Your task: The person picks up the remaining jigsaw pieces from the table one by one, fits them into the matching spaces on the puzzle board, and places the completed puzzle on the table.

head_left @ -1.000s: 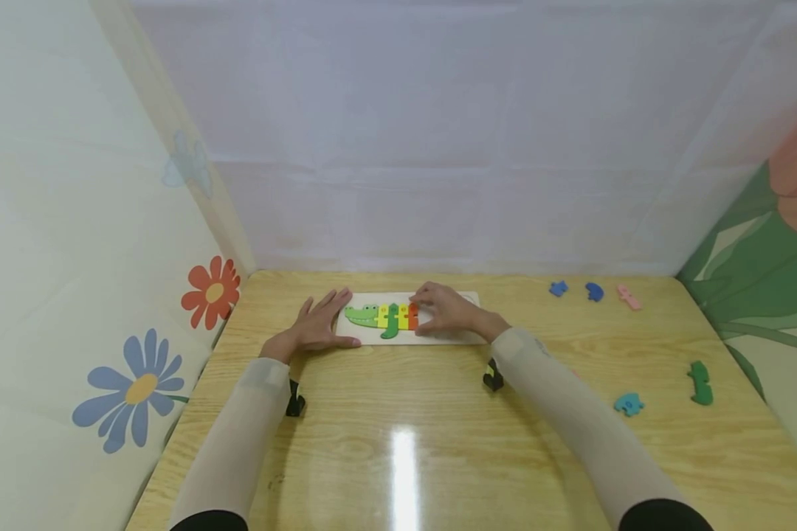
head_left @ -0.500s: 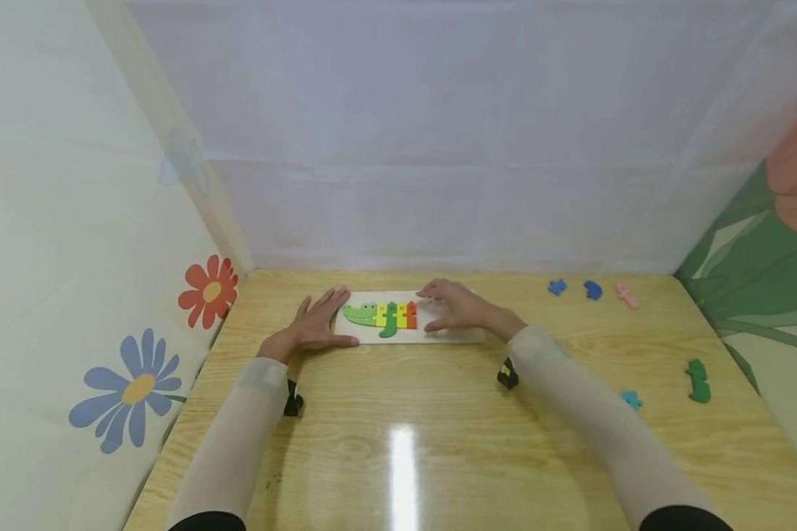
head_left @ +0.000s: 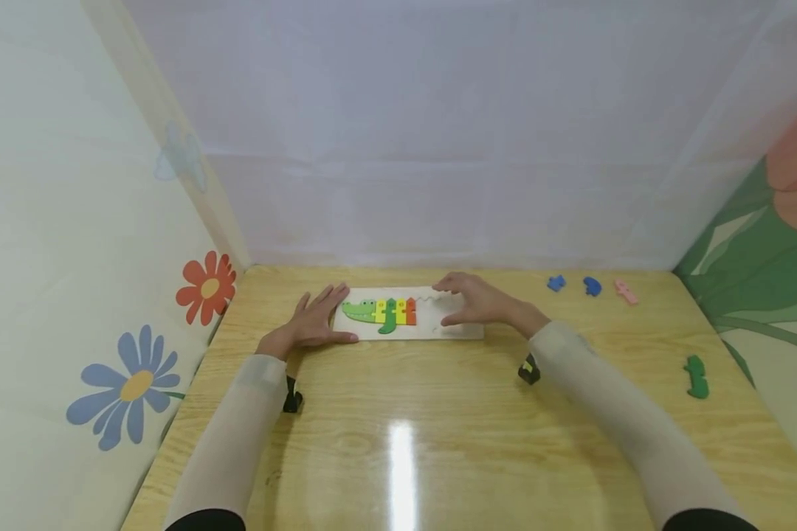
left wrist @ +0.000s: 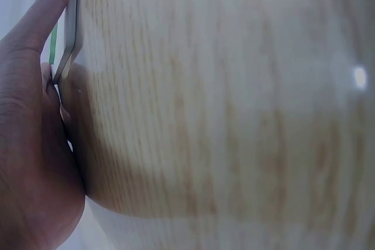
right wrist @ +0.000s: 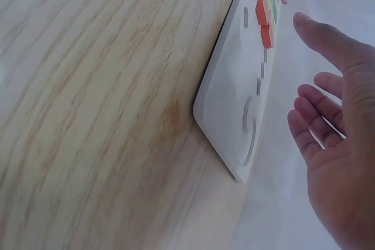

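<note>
A white puzzle board (head_left: 428, 317) lies at the back of the table, carrying a crocodile's green head (head_left: 359, 312), yellow pieces, a green leg piece (head_left: 389, 321) and an orange-red piece (head_left: 411, 312). Spread at the board's left end, my left hand (head_left: 311, 323) rests with its thumb along the front edge. In the left wrist view that thumb (left wrist: 44, 13) touches the board's side. My right hand (head_left: 485, 301) is over the board's right part, its fingers loosely bent and holding nothing. The right wrist view shows the recessed right part of the board (right wrist: 228, 92) beside this hand (right wrist: 345, 121).
At the back right lie a blue piece (head_left: 556, 283), a darker blue piece (head_left: 592, 286) and a pink piece (head_left: 626, 291). A dark green piece (head_left: 697, 377) lies nearer the right edge. A white cloth wall (head_left: 398, 147) stands behind the table (head_left: 345, 420).
My right hand has let go of the orange-red piece, which stays in the board, and moved right. A light-blue piece at the right is now hidden behind the right sleeve. My left hand keeps its place.
</note>
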